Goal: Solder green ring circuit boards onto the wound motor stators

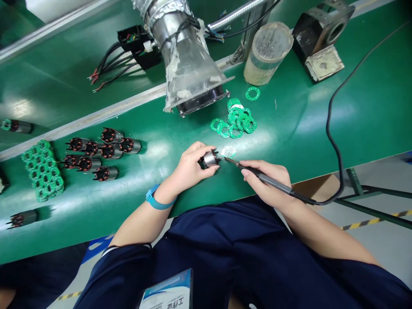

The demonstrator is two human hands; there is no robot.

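Over green bench (309, 120) | stator (210, 159) axis left-right, pins (219, 160) rightward | left fingers (209, 172) grasp it | right fingers (261, 165), soldering iron (273, 182)

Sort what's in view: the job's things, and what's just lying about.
Apparently the job's: stator in the left hand; soldering iron in the right hand; green ring-shaped boards; other stators; funnel-shaped hood.

Probably just lying about: cylindrical tub; black box with trailing wires.

A green surface (305, 124) is reflecting bright light, a pale metal strip (80, 122) is edging its far side, and yellow-and-black tape (376, 222) is crossing the grey floor (392, 242) near a green metal frame (355, 182).
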